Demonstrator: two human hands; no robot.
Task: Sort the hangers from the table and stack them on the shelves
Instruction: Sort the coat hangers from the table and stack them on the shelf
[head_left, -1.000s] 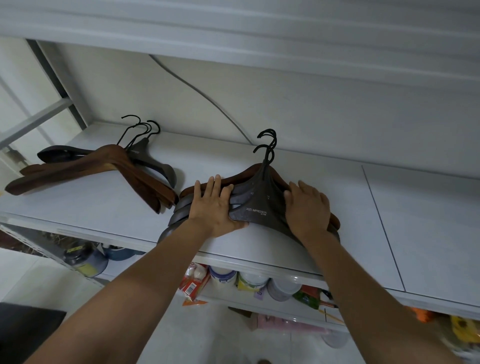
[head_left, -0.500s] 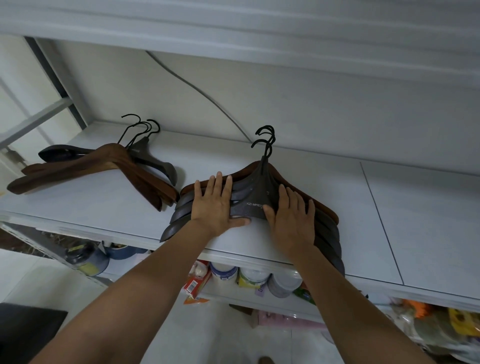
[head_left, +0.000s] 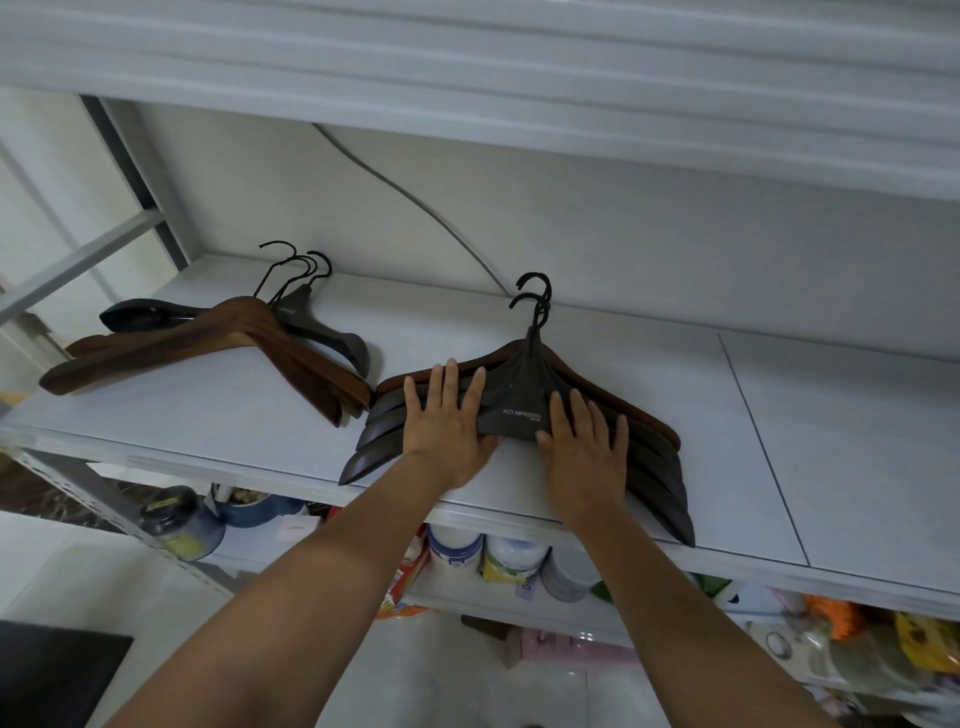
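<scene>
- Here, the flat white shelf board (head_left: 597, 332) carries both hanger piles.
- The fanned stack of dark grey hangers with black hooks (head_left: 519, 395) lies at the shelf's front edge, its top hanger lettered "XIZI IMPRESSION". A pile of brown wooden hangers (head_left: 208, 338) lies to the left.
- The left hand (head_left: 447, 421) presses flat, fingers straight, on the stack's left arms.
- The right hand (head_left: 587, 447), equally flat, has slid inward from the right arms to beside the lettering.

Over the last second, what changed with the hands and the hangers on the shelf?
The right hand slid along the dark hanger stack from its right arm toward the middle, and is now flat beside the label. The right arms now show fanned toward the front of the shelf. The left hand stayed flat on the left arms, and the brown hanger pile did not move.
</scene>
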